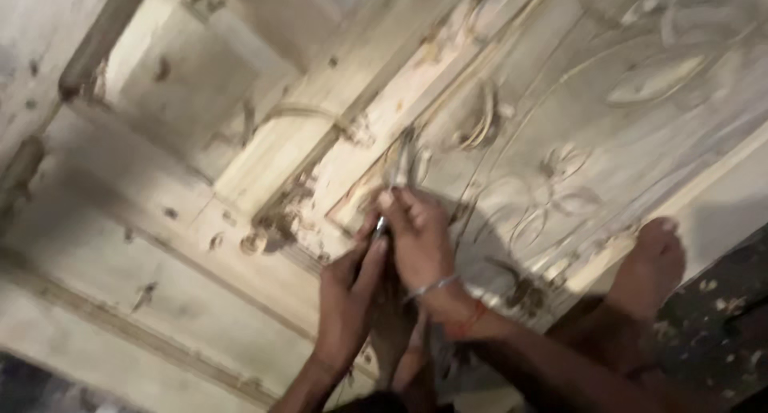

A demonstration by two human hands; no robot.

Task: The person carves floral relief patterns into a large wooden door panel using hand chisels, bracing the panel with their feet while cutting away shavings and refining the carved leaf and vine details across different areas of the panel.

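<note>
— Hands? Where on the door [240, 245]?
— Left hand [346, 301] and right hand [420, 249] both closed around a chisel [398, 173], its tip on the carved panel [576, 125].
— Around it?
— Chips [264, 237] left of the chisel, a bare foot [652, 265] right.

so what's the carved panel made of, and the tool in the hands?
Carved panel: looks like pale, unfinished wood; matt surface, incised leaf and curl lines, chips lying on it. Tool: probably metal, a thin grey, slightly shiny blade, though it is blurred. Right hand grips it, left hand steadies it from below. Bangle on the right wrist looks like silvery metal.
</note>
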